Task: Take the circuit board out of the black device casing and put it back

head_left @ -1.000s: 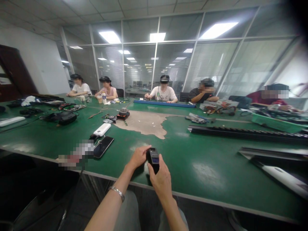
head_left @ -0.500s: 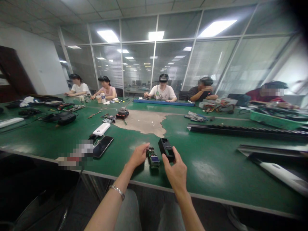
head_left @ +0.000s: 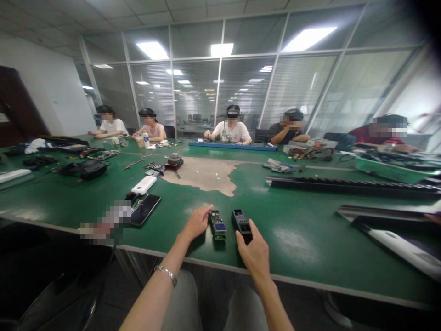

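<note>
A green circuit board (head_left: 217, 233) with a small blue display sits on the table close in front of me. My left hand (head_left: 197, 223) is at its left side, fingers bent together and the fingertips at its upper left edge; the thumb's contact is partly hidden. To the right of the board is a black plastic housing (head_left: 238, 214) with cut-out openings. My right hand (head_left: 255, 250) grips the housing's lower part between thumb and fingers. Its near end is covered by that hand.
On the green table (head_left: 296, 216) a black phone (head_left: 146, 210) and a white power bank (head_left: 144, 185) lie to the left. Long black metal strips (head_left: 330, 186) and a white-and-black device (head_left: 401, 248) lie right. A worn beige patch (head_left: 206, 174) is ahead. Several people sit across the table.
My right hand has brought the black housing down and slightly right, away from the circuit board, so the gap between them is wider. My left hand stays beside the board.
</note>
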{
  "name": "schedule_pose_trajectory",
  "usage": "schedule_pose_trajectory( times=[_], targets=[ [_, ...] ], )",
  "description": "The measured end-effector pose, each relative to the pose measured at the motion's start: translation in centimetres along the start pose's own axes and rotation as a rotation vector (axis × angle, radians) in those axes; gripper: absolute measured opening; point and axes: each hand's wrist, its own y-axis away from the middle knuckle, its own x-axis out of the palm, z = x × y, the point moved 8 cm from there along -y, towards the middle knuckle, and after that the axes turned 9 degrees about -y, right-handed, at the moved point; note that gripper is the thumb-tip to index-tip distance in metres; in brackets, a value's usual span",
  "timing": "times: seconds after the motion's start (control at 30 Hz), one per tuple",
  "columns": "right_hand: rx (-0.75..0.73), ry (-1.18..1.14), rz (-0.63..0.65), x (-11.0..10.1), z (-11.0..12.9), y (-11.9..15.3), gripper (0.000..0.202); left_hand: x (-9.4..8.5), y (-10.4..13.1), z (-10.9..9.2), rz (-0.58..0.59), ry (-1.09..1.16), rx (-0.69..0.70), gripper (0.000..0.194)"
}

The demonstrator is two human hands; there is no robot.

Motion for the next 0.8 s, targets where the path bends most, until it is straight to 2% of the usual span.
schedule_pose_trajectory(
  times=[0.2, 0.43, 0.6, 0.8],
  targets=[
    [-0.084, -0.001, -0.048, 0.0, 0.0, 0.2, 0.071, -0.2, 0.1, -0.4, -0.008, 0.019, 0.011, 0.041],
    [-0.071, 0.005, -0.036, 0.0, 0.2, 0.3, 0.073, -1.5, 0.1, -0.5, -0.071, -0.055, -0.008, 0.041],
    [-0.037, 0.005, -0.001, 0.1, 0.1, 0.5, 0.067, -1.5, 0.1, -0.4, -0.054, -0.085, -0.023, 0.042],
    [0.045, -0.108, -0.043, -1.0, 2.3, 0.3, 0.063, -1.2, 0.0, 0.0, -0.063, -0.075, -0.042, 0.040]
  ],
)
